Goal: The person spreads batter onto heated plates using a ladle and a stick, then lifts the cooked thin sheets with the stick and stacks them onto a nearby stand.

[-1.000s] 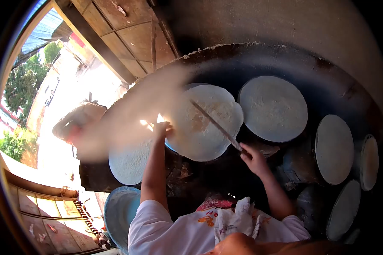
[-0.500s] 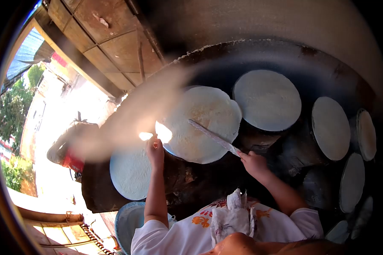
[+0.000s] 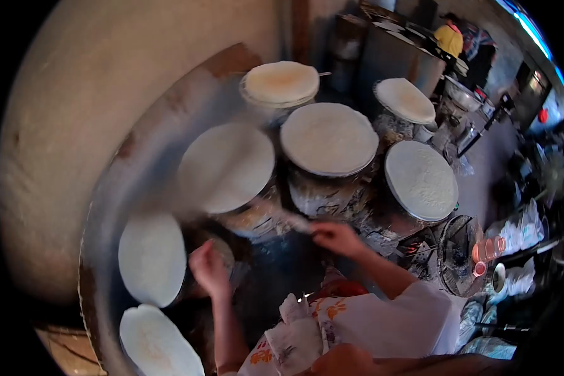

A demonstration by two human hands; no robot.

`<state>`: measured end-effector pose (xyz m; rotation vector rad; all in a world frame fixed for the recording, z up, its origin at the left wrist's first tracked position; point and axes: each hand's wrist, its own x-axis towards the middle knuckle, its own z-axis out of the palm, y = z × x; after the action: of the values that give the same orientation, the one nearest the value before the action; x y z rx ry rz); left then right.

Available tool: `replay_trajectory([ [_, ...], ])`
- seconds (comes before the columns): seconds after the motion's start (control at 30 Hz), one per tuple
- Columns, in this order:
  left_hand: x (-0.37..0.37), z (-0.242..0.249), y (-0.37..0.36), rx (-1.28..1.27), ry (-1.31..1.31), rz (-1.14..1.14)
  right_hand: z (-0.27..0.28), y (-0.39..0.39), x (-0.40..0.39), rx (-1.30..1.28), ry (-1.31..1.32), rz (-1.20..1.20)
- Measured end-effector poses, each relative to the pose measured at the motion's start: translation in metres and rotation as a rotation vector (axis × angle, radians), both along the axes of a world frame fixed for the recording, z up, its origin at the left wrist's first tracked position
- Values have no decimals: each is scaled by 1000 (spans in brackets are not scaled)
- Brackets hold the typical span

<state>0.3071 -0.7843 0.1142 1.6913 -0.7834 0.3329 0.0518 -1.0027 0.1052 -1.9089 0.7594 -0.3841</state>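
My right hand (image 3: 337, 238) grips the end of a long flat spatula (image 3: 294, 220), which points left past the front of a pale round flatbread (image 3: 232, 172) on a griddle. My left hand (image 3: 208, 266) is closed, thumb side up. Whatever its fingers hold, if anything, is hidden. It is just right of an oval-looking flatbread (image 3: 151, 260), apart from it. Below that lies another flatbread (image 3: 160, 344) with a light brown middle. Further away are a large round flatbread (image 3: 329, 138), one at the right (image 3: 422, 180) and a browned one (image 3: 282, 83) at the back.
The griddles stand on stove drums (image 3: 319, 194) inside a curved metal rim (image 3: 128, 147). Another flatbread (image 3: 406, 100) sits at the back right. A person in a yellow top (image 3: 449, 39) is far off. Red cups (image 3: 487, 249) and plastic bags (image 3: 520, 225) line the right side. A hazy smear crosses the view.
My view has swung right, from the sunlit opening to the stove's other griddles. The spatula and both hands have left the browned flatbread. My right hand still holds the spatula.
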Motion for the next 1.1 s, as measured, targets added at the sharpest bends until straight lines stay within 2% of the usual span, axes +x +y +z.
replay_trajectory([
  [0.03, -29, 14, -50, 105, -2, -99, 10, -37, -35, -178, -24, -197],
  [0.07, -50, 18, -103, 341, 138, -230, -20, -91, -71, -283, -72, -378],
  [0.1, -65, 11, -154, 294, -101, -298, -14, -125, -100, -193, -132, -546],
  [0.13, -80, -1, -208, 249, -338, -362, -14, -158, -131, -332, 10, -672],
  [0.17, -93, -2, -255, 308, -373, -455, -12, -185, -159, -392, -11, -726],
  [0.2, -104, -5, -290, 378, -392, -553, -2, -202, -183, -319, 92, -790],
  [0.27, -108, -39, -335, 463, -490, -566, 8, -226, -208, -283, 39, -868],
  [0.3, -98, -38, -366, 468, -555, -571, 18, -239, -200, -231, 27, -877],
  [0.4, -88, -46, -388, 567, -597, -611, -15, -252, -207, -138, -21, -917],
  [0.47, -83, -44, -389, 525, -578, -687, 2, -242, -193, 35, -47, -854],
  [0.57, -84, -32, -405, 446, -580, -751, -16, -242, -188, 248, -166, -848],
  [0.73, -67, 3, -422, 461, -534, -679, -13, -242, -196, 312, -218, -861],
  [0.87, -48, 34, -442, 500, -340, -639, -11, -262, -197, 473, -328, -839],
  [1.0, -19, 63, -468, 492, -146, -616, -14, -309, -192, 455, -283, -774],
  [1.1, 6, 85, -489, 497, 28, -608, 11, -332, -181, 502, -313, -746],
])
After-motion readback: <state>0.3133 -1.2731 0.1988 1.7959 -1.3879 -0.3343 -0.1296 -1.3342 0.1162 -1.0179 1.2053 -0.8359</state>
